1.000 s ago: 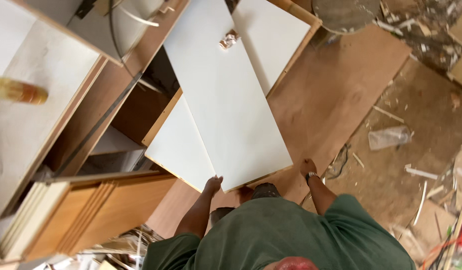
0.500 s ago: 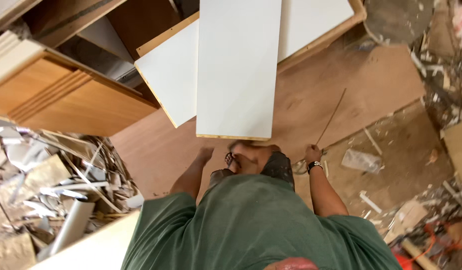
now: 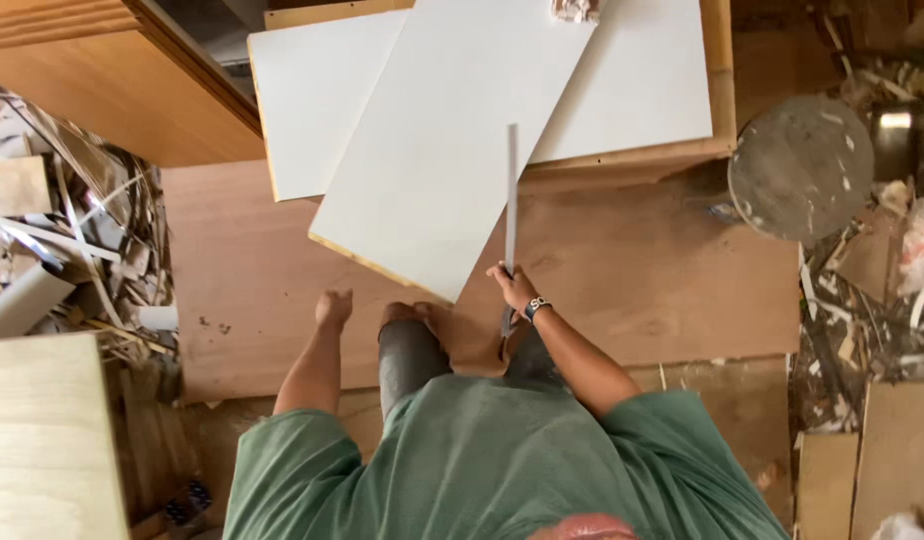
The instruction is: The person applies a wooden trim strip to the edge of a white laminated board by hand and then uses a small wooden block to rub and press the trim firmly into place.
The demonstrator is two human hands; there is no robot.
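Note:
I crouch on a brown plywood sheet [image 3: 632, 270], my knee [image 3: 412, 345] between my arms. My right hand [image 3: 512, 287], a band on its wrist, grips a long thin grey metal strip [image 3: 511, 190]. The strip points away from me and lies over the near corner of a tilted white panel [image 3: 432, 150]. That panel rests on a second white panel [image 3: 307, 100] set in a wooden frame [image 3: 722, 90]. My left hand [image 3: 333, 306] is curled in a fist on the plywood, just short of the tilted panel's near edge, and holds nothing.
A round grey disc [image 3: 802, 165] sits to the right amid rubble. A heap of scrap strips and offcuts [image 3: 62, 230] lies to the left. A pale board [image 3: 42, 440] is at the lower left and a brown cabinet panel [image 3: 112, 90] at the upper left.
My right hand was empty on the floor and now holds the metal strip over the white panel. The view has swung, and the top panel now lies at an angle.

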